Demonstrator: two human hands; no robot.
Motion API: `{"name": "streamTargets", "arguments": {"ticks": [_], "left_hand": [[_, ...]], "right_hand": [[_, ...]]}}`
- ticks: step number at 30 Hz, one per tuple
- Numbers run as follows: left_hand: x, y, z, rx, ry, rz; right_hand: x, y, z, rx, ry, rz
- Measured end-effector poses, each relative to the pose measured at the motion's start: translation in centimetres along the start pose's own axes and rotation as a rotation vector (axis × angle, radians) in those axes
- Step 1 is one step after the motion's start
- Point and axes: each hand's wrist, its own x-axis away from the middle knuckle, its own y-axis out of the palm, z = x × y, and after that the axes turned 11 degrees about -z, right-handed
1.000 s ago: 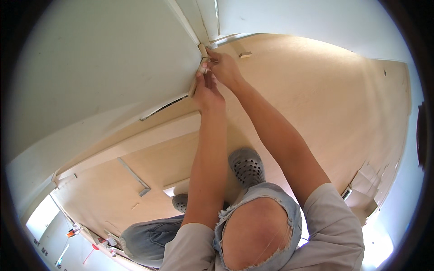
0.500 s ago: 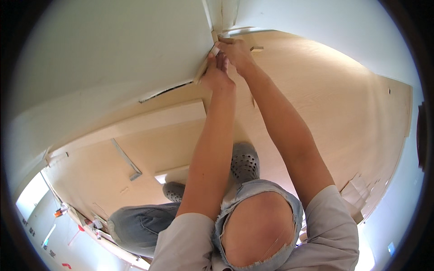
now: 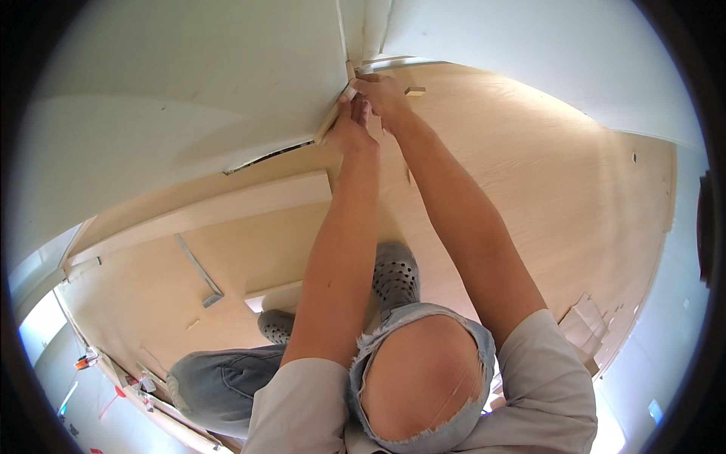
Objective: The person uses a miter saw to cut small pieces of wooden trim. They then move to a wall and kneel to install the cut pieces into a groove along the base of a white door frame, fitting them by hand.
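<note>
At the foot of the pale wall (image 3: 227, 83), by its corner, a narrow wooden trim strip (image 3: 325, 127) runs along the base. My left hand (image 3: 352, 135) is closed around it, thumb on the wall side. Just beyond, my right hand (image 3: 383, 97) is closed too, its fingers pinched at the strip's far end by the corner. A small white patch (image 3: 349, 92) shows between the two hands; what it is I cannot make out. The fingertips partly hide the strip.
A small wood block (image 3: 415, 91) lies right of my hands. On the wood-coloured floor are a long pale board (image 3: 219, 205), an L-shaped metal square (image 3: 200, 269), a shorter board (image 3: 281, 296) near my shoes, and brown sheet scraps (image 3: 584, 327). A dark gap (image 3: 272, 155) runs under the wall.
The whole view has shifted slightly, so the scene sits a little farther left. Both hands keep their hold at the wall corner, with hardly any movement of the fingers.
</note>
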Motion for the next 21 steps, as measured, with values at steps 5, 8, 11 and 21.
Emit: {"name": "streamTargets", "arguments": {"ticks": [5, 8, 11, 21], "left_hand": [[-0.7, -0.7, -0.2, 0.053, 0.049, 0.004], [-0.6, -0.6, -0.6, 0.054, 0.005, 0.037], [-0.4, -0.5, -0.2, 0.034, -0.032, 0.078], [-0.3, 0.0, -0.7, 0.012, 0.018, 0.153]], "right_hand": [[1.9, -0.9, 0.3, -0.048, 0.082, -0.045], [2.5, -1.8, 2.0, -0.122, -0.004, 0.027], [4.0, -2.7, 2.8, -0.19, -0.039, 0.143], [17.5, -4.5, 7.1, -0.416, 0.251, -0.121]]}}
